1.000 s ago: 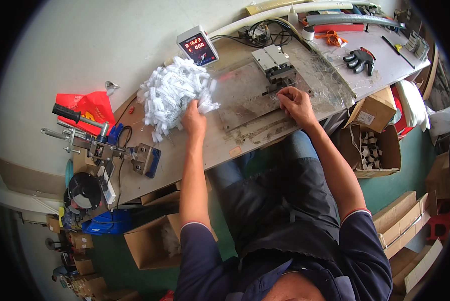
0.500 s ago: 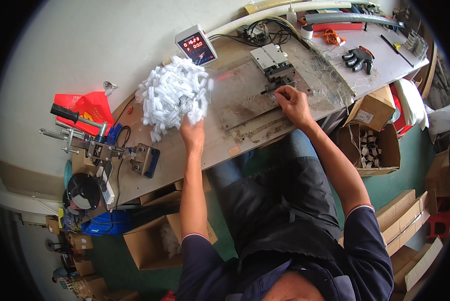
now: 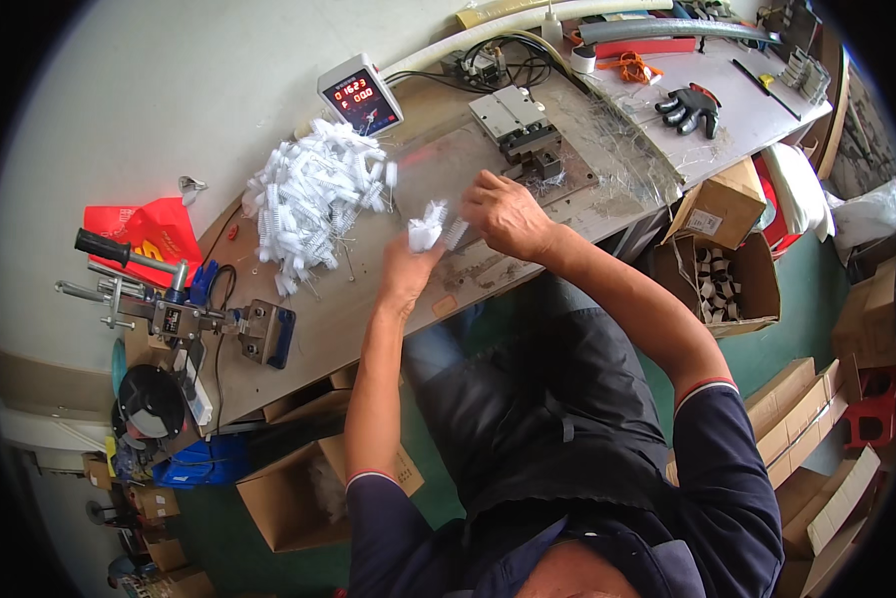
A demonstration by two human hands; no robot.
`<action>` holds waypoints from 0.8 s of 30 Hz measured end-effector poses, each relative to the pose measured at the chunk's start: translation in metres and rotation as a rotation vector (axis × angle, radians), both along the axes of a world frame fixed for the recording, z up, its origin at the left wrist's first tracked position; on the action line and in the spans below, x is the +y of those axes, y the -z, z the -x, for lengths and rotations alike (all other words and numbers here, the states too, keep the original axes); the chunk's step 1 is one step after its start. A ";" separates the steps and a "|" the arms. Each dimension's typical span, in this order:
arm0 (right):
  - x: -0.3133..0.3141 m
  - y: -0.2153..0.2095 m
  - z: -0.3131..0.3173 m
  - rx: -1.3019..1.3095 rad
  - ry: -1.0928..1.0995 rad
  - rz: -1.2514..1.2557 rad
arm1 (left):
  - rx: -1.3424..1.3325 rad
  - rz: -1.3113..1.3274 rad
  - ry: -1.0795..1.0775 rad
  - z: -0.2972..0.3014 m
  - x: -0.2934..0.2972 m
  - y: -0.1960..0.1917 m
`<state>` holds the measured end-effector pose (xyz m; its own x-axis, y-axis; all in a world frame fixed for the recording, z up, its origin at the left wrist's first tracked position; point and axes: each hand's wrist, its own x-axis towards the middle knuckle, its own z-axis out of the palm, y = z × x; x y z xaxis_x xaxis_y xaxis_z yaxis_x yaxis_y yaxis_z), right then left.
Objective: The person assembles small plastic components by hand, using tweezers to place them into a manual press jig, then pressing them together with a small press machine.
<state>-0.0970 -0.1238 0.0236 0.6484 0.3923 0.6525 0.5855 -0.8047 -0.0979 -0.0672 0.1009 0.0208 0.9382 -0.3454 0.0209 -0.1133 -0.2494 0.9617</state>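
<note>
My left hand (image 3: 408, 271) is closed around a small bunch of white bristle brushes (image 3: 426, 231), held above the workbench's near edge. Just to its right, my right hand (image 3: 511, 217) has its fingers pinched together, with a single white brush (image 3: 456, 233) at the fingertips, between the two hands. A large heap of similar white brushes (image 3: 313, 199), some with thin wire stems showing, lies on the bench to the left. Beyond my right hand stands a metal clamping fixture (image 3: 520, 125) on a plate.
Behind the heap is a counter box with a red display (image 3: 360, 97). A lever-handled press (image 3: 174, 309) stands at the bench's left end. On the right are a black-and-grey glove (image 3: 689, 108) and, lower down, an open carton (image 3: 757, 284) of small curved pieces.
My left hand has come away from the heap toward the right with the bunch of brushes. My right hand has moved left from the fixture to meet it. The whole view has shifted slightly.
</note>
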 end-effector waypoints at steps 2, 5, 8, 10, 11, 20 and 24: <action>-0.002 0.008 -0.002 0.080 -0.015 0.024 | -0.014 -0.012 0.014 -0.006 0.001 0.004; -0.003 0.013 -0.002 0.073 -0.053 0.005 | -0.013 -0.030 0.029 -0.009 0.000 0.004; -0.006 0.011 -0.001 0.123 -0.043 0.031 | -0.016 -0.045 0.022 -0.012 -0.001 0.004; -0.008 0.011 0.004 0.190 -0.009 -0.019 | -0.031 -0.055 0.019 -0.014 -0.005 0.003; -0.010 0.013 0.007 0.193 -0.003 -0.016 | -0.004 -0.048 -0.041 -0.015 -0.008 0.002; -0.052 0.016 0.049 0.447 0.598 -0.644 | -0.229 0.180 -0.226 -0.050 -0.064 0.022; -0.060 0.011 0.043 0.466 0.689 -0.660 | -0.451 0.011 -0.236 -0.054 -0.085 0.028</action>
<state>-0.1398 -0.1836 0.0126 0.8365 -0.4964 0.2321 -0.1847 -0.6542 -0.7334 -0.0127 0.0162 -0.0070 0.8876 -0.1224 0.4440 -0.4592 -0.3088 0.8329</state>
